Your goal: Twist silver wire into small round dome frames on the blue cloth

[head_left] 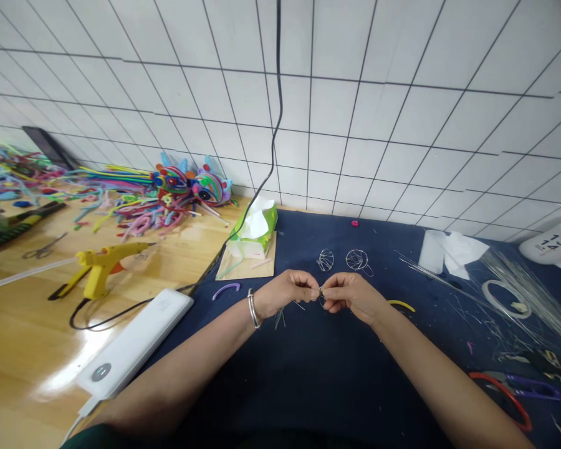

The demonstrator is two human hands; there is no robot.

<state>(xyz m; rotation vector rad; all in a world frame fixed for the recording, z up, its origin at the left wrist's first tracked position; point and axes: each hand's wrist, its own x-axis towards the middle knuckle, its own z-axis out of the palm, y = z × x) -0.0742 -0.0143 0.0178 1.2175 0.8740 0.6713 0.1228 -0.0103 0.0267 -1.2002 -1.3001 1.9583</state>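
Note:
My left hand (292, 292) and my right hand (348, 292) meet fingertip to fingertip over the dark blue cloth (308, 386). Both pinch a small loop of thin wire (322, 300), partly hidden by the fingers. Just beyond the hands lie two round wire frames, a smaller wire frame (326, 260) on the left and a larger wire frame (357, 259) on the right. Short cut wires (280, 318) rest beside my left wrist. A purple curved strip (225, 289) lies to the left, and a yellow curved strip (402, 305) is by my right wrist.
At left are a yellow glue gun (103, 265), a white power bank (138, 343), scissors (44, 247) and colourful pipe cleaners (144, 218). A tissue pack (257, 231) stands at the back. Loose wires (533, 293), red-handled pliers (505, 393) and a mug (551, 243) are at right.

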